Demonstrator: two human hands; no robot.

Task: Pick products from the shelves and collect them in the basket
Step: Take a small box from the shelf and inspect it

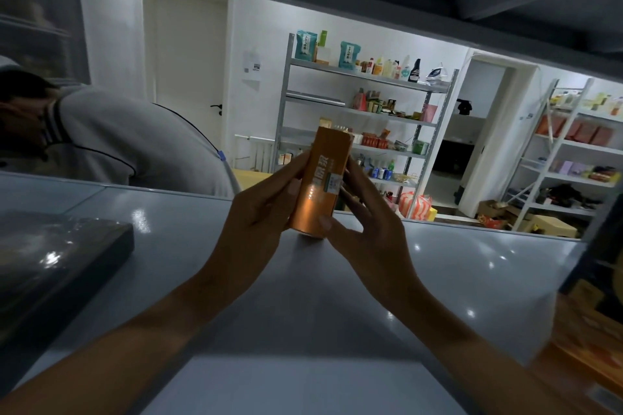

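Your left hand (256,212) and right hand (367,229) both close their fingers around a tall orange cardboard box (320,182), holding it upright between them. Its base sits on or just above the glossy grey shelf board (337,280) beneath your hands. A dark flat wrapped package (50,266) lies well off to the left of your left hand.

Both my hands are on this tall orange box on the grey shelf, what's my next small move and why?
Probably lift the tall orange box clear of the glossy grey shelf: left hand and right hand already grip its sides, its base still seems to rest there, and no basket is in view yet.
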